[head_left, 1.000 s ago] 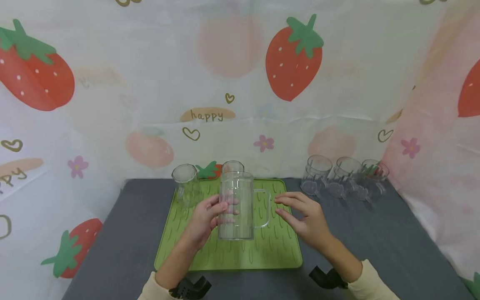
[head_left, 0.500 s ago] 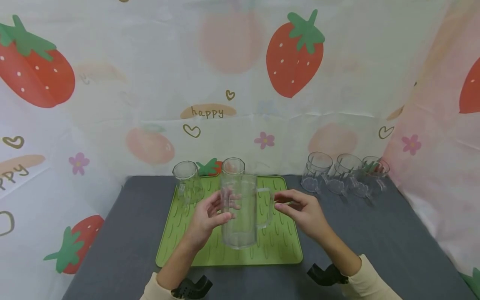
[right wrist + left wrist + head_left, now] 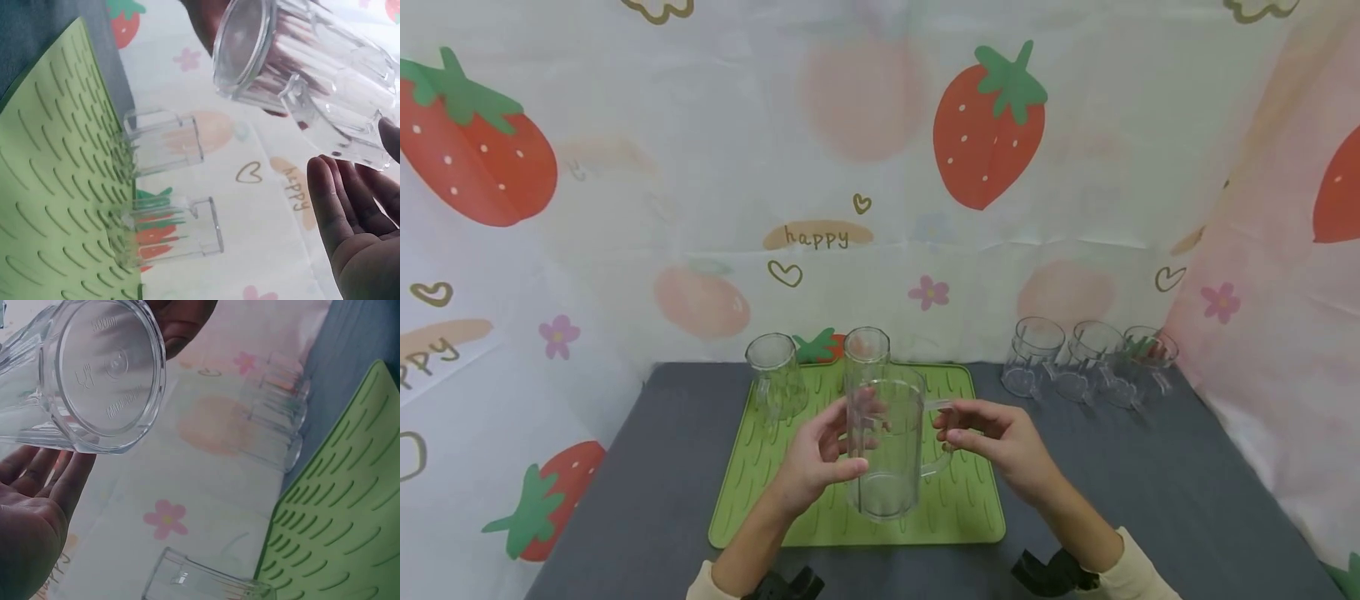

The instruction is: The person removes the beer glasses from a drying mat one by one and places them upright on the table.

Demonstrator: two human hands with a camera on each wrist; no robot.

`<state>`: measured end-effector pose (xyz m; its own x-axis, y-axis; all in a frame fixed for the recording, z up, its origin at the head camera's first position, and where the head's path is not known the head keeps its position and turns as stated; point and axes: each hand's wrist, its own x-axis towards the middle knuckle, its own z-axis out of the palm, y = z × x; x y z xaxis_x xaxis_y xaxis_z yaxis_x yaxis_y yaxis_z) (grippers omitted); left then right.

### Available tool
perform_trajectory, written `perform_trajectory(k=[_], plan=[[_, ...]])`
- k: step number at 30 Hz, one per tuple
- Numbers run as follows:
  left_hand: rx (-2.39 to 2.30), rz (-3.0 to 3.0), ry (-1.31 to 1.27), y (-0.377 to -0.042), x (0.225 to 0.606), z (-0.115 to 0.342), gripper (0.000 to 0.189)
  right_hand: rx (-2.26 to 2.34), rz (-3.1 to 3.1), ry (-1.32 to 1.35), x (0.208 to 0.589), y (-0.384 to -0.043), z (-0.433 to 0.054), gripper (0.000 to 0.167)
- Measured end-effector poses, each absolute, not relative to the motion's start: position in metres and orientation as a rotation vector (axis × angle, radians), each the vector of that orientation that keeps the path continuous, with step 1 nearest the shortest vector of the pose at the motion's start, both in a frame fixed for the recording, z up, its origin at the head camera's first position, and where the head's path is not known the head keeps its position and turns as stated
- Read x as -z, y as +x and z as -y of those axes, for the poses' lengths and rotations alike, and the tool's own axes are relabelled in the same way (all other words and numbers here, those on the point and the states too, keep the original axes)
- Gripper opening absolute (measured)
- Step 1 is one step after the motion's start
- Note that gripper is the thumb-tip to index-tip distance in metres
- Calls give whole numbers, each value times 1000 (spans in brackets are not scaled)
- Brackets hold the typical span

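Observation:
A large clear mug (image 3: 886, 450) hangs upright over the front middle of the green ridged mat (image 3: 940, 521). My left hand (image 3: 812, 454) holds its left side, fingers behind and thumb at the near edge. Embossed marks show on the mug's base (image 3: 112, 369) in the left wrist view. My right hand (image 3: 1000, 433) grips the handle on the right, and in the right wrist view its thumb (image 3: 390, 139) lies at the handle. Two more clear mugs stand at the mat's back, a left one (image 3: 778, 379) and a middle one (image 3: 867, 343).
Three clear mugs stand in a row at the back right of the grey table: a near one (image 3: 1032, 358), a middle one (image 3: 1086, 367) and a far one (image 3: 1150, 354). A white strawberry-print cloth (image 3: 880, 275) hangs behind the table and at both sides.
The held mug has moved slightly right and lower, tilting a little. My right hand has gone from open beside the handle to gripping it. My left thumb has slid toward the mug's near edge.

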<state>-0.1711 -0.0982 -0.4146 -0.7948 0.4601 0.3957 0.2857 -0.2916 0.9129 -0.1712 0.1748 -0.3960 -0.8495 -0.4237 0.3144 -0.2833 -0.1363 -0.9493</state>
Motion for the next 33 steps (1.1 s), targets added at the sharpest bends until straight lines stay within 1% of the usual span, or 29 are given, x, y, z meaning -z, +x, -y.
perform_trajectory(k=[9, 17, 27, 33], plan=[[-2169, -1836, 1086, -171, 415, 100, 77, 2147, -1911, -909, 395, -172, -177, 28], [-2159, -1822, 1105, -171, 416, 101, 73, 2145, -1881, -953, 394, -172, -177, 30], [-2074, -1806, 1124, -176, 421, 102, 75, 2167, -1952, -822, 394, -169, -177, 29], [-2014, -1843, 1075, -175, 423, 104, 73, 2136, -2055, -749, 397, -167, -178, 42]])
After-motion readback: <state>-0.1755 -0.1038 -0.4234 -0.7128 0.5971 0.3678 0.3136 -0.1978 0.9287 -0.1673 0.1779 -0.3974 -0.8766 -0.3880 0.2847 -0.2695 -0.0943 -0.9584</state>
